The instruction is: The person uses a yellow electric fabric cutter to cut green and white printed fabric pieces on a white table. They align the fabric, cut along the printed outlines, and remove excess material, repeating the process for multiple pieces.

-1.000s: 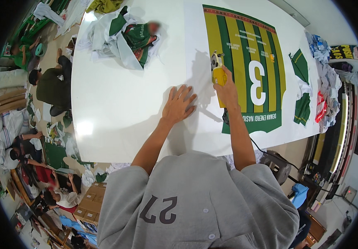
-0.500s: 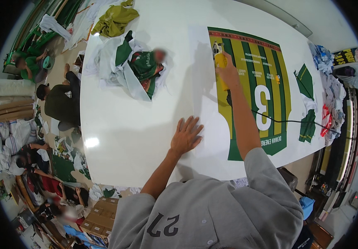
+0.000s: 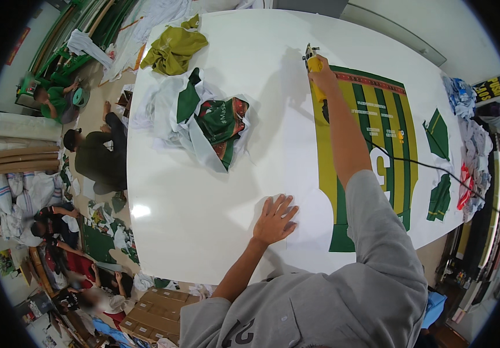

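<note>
A green-and-yellow striped printed jersey panel (image 3: 389, 133) lies flat on the white table (image 3: 198, 191), on white paper. My right hand (image 3: 321, 71) is stretched far forward and grips a yellow corded cutting tool (image 3: 312, 62) at the panel's far left corner. Its black cord (image 3: 430, 168) trails back across the panel. My left hand (image 3: 275, 219) lies flat with fingers spread on the white sheet near the table's front edge, left of the panel.
A heap of white and green fabric scraps (image 3: 209, 119) and an olive cloth (image 3: 173, 49) lie at the table's left. Green cut pieces (image 3: 437, 133) sit right of the panel. Several people (image 3: 96, 156) sit on the floor at left; cardboard boxes (image 3: 157, 316) stand below.
My right hand has run the cutting tool along the panel's left edge away from me to its far corner. My left hand stays pressed on the sheet, now far behind the tool.
</note>
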`<action>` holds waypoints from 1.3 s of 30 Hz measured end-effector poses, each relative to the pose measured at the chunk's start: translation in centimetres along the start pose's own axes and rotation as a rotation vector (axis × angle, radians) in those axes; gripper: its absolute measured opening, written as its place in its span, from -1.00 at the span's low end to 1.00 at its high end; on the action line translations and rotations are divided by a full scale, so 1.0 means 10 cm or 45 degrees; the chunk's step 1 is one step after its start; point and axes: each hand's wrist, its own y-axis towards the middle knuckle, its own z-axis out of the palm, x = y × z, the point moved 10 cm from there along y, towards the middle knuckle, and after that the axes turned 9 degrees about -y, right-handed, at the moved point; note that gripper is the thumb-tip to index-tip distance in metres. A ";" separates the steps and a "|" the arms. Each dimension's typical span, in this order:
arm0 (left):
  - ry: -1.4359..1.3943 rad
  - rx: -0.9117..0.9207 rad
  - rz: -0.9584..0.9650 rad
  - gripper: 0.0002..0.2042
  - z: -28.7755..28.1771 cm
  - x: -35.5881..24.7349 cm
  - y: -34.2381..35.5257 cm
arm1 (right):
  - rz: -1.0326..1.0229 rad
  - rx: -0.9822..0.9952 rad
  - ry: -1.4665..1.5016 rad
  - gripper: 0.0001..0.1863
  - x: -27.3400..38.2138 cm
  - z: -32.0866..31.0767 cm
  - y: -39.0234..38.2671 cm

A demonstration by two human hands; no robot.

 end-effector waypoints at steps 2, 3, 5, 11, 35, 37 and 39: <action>-0.090 -0.037 0.003 -0.35 -0.04 0.00 -0.01 | 0.040 -0.001 -0.045 -0.01 -0.02 0.02 0.06; -0.078 -0.049 0.009 -0.34 -0.04 0.00 -0.02 | -0.019 -0.048 0.010 0.00 -0.01 0.01 0.00; -0.064 -0.091 0.036 -0.31 -0.05 -0.01 -0.03 | -0.058 -0.135 0.090 0.01 -0.09 -0.02 -0.25; 0.137 -0.020 0.012 -0.55 0.16 0.08 -0.05 | -0.067 -0.103 0.608 0.00 -0.89 -0.31 -2.05; 0.066 0.779 -0.905 -0.71 2.42 -1.17 -3.82 | 0.625 -0.468 0.721 -0.07 -6.31 -3.76 -5.76; -0.062 1.002 -0.924 -0.65 2.54 -1.19 -3.71 | 0.602 -0.507 0.719 -0.02 -6.45 -3.85 -5.81; -0.202 1.213 -0.917 -0.59 2.55 -1.44 -3.25 | 0.587 -0.533 0.754 0.01 -6.52 -3.92 -5.82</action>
